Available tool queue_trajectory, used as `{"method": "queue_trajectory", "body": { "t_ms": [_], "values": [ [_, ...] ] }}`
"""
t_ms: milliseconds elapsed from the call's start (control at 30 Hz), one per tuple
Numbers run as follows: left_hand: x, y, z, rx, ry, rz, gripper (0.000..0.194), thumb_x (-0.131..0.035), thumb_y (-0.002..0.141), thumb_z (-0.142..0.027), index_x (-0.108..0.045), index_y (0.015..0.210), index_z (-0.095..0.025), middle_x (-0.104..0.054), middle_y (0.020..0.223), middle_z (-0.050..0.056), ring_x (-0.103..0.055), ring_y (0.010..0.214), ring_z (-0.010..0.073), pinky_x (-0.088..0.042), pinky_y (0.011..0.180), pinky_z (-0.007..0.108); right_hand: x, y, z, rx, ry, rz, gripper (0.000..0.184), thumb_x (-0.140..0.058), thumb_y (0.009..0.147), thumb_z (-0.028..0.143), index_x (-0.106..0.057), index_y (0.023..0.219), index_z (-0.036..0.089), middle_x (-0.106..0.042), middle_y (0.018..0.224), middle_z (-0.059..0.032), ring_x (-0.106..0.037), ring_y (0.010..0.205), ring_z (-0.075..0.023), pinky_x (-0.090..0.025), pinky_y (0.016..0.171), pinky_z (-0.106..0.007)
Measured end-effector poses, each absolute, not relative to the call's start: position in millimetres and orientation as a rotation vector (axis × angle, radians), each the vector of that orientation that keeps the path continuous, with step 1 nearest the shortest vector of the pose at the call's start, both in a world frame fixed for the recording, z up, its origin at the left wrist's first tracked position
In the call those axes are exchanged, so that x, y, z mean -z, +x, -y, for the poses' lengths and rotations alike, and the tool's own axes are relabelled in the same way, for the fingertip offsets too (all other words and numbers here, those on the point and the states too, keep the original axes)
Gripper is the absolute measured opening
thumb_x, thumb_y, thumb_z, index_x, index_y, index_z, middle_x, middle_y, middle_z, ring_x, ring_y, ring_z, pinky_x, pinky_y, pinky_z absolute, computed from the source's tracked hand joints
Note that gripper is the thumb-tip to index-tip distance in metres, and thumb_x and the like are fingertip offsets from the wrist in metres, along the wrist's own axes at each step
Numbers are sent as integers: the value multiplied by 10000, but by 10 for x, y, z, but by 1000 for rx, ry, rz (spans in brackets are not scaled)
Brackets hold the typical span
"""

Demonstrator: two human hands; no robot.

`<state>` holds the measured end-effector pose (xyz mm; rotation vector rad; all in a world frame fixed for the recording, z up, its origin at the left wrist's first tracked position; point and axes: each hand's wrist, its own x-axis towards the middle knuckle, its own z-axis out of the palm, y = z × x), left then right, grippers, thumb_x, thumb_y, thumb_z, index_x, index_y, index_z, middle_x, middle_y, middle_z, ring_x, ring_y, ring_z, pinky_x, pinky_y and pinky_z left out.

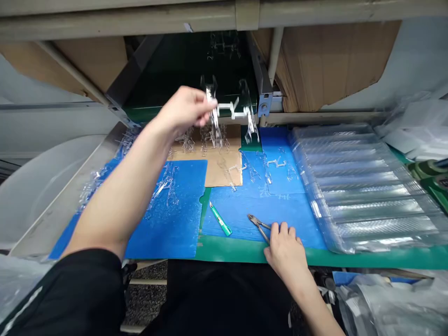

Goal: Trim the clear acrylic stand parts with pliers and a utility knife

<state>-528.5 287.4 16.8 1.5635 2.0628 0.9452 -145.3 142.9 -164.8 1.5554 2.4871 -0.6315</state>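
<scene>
My left hand [185,111] is stretched forward and pinches a clear plastic moulded part [229,114] with a white runner, held in the air at the end of the dark conveyor belt [189,70]. My right hand [285,249] rests at the near edge of the bench, its fingers closed on the handles of small metal cutting pliers [257,223], whose jaws point away to the left. A green-handled knife [220,219] lies on the blue mat [245,210] just left of the pliers.
Several loose clear plastic parts lie on the brown cardboard [217,165] and the left blue mat [168,200]. A stack of clear ribbed plastic trays [364,182] fills the right side. Cardboard panels flank the conveyor. Plastic bags sit at the lower right and left.
</scene>
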Motion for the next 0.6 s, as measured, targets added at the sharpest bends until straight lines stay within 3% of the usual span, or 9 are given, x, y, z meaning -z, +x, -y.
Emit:
{"method": "queue_trajectory", "body": {
  "t_ms": [133, 233, 333, 400, 533, 600],
  "values": [
    [566, -4786, -1859, -916, 1381, -1711, 416, -665, 1037, -497, -646, 797, -158, -644, 639, 29, -588, 483, 97, -430, 473, 210, 1623, -1085, -1262, 1052, 1459, -2378, 145, -517, 922, 178, -576, 1053, 196, -635, 1011, -102, -604, 841, -245, -517, 740, -368],
    [1016, -4385, -1472, -1062, 1216, -1569, 476, -713, 979, -611, -647, 801, -174, -626, 615, 6, -549, 445, 89, -391, 440, 209, 1652, -936, -1031, 1843, 1232, -2201, 140, -511, 993, 265, -565, 1118, 235, -579, 952, -13, -546, 773, -168, -470, 695, -278],
    [1285, -4031, -1303, -1150, 1138, -1526, 511, -716, 973, -642, -634, 786, -174, -591, 594, -18, -514, 440, 76, -394, 464, 207, 1667, -967, -829, 2641, 988, -1727, 288, -601, 1042, 479, -571, 1183, 231, -498, 934, 7, -472, 769, -156, -433, 719, -287],
    [1392, -3840, -1222, -1159, 1094, -1501, 503, -704, 991, -633, -627, 791, -178, -583, 602, -25, -499, 448, 71, -394, 478, 207, 1660, -1018, -778, 2673, 1029, -1666, 337, -599, 1064, 548, -587, 1184, 234, -492, 925, 13, -475, 802, -165, -433, 777, -304],
    [1530, -3566, -1081, -1116, 1036, -1451, 465, -671, 1033, -593, -634, 816, -183, -600, 636, -23, -497, 471, 68, -403, 507, 209, 1648, -1015, -829, 2334, 1301, -1829, 296, -552, 1106, 531, -586, 1237, 267, -567, 1046, -4, -542, 955, -200, -436, 929, -346],
    [1583, -3471, -1047, -1097, 1011, -1420, 459, -672, 1035, -588, -637, 822, -183, -611, 643, -20, -518, 476, 72, -417, 519, 213, 1655, -966, -860, 2322, 1321, -1812, 312, -544, 1107, 539, -583, 1260, 271, -583, 1089, -12, -562, 1003, -212, -439, 964, -359]
  ]
}}
